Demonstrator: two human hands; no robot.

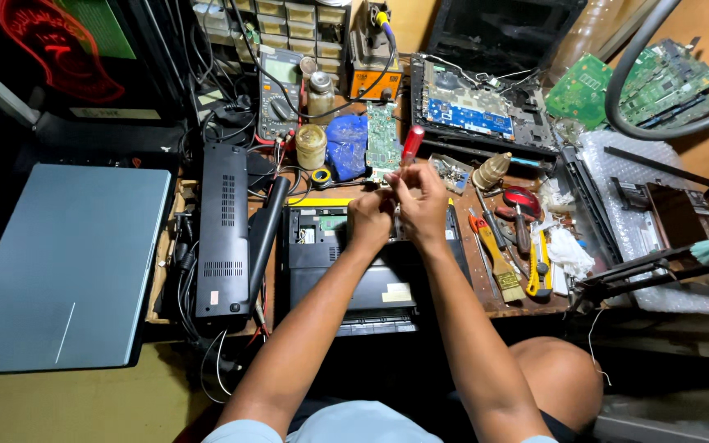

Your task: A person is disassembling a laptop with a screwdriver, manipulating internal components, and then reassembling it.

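Right hand (422, 197) grips red-handled screwdriver (411, 144); left hand (368, 220) closed, contents unclear, over open laptop (322, 271). Circuit board (382, 139), brush (498, 262), pliers (522, 209) close around.

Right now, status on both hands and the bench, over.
Right hand gripping red-handled screwdriver. Left hand closed beside it, over opened black laptop. Green circuit board just behind.

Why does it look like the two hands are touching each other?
Touching: the head view shows the left hand pressed against the right hand, no gap, below the red-handled screwdriver.
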